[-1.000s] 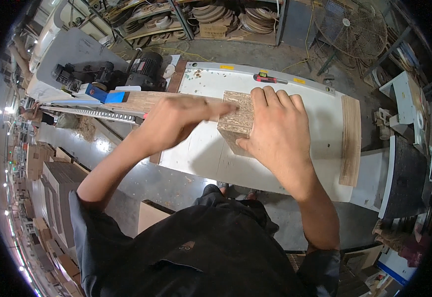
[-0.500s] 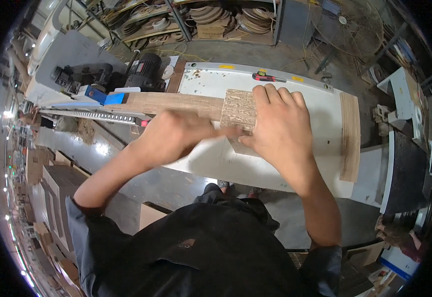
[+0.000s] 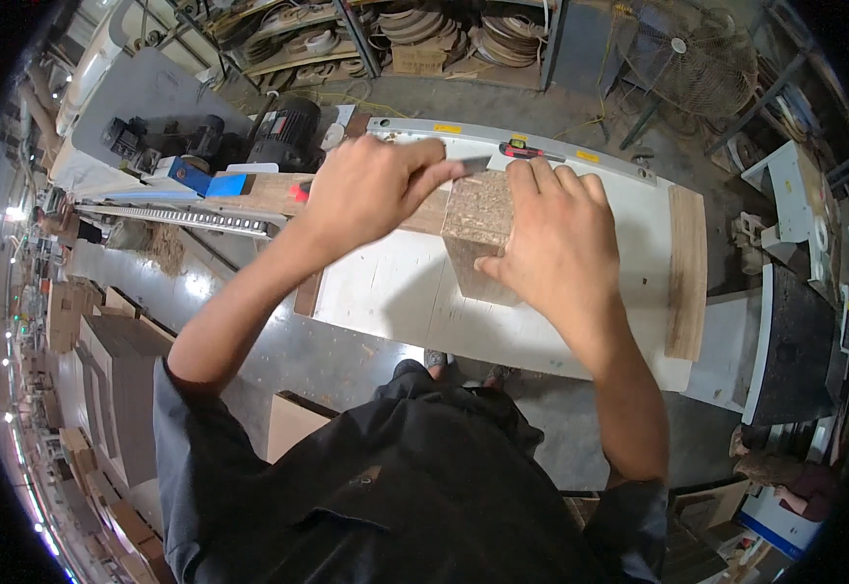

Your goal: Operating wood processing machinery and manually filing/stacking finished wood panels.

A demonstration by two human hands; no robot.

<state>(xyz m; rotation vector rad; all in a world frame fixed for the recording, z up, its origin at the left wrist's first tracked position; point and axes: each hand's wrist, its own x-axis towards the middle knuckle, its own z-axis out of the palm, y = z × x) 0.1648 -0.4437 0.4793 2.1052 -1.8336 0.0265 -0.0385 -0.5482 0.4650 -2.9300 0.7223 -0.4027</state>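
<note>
My right hand (image 3: 562,234) is wrapped over the right side of a particleboard block (image 3: 478,209). Its rough chip face is on top and a wood-grain face is toward me. The thumb presses on the near side and the fingers lie over the far right. My left hand (image 3: 371,190) is closed around a flat metal tool, apparently a file (image 3: 474,166), whose grey end reaches over the block's far left corner. A red end (image 3: 300,192) shows on the other side of that hand. The block stands on a white board (image 3: 395,292).
A red-and-black utility knife (image 3: 531,150) lies by the metal rail (image 3: 415,127) along the far edge. A wood-grain strip (image 3: 687,273) lies at the right end. Left are a black motor (image 3: 286,134) and machine; a fan (image 3: 682,58) stands beyond.
My left hand has moved up and away from me with the tool, from the block's near left side to its far corner. My right hand keeps its hold on the block.
</note>
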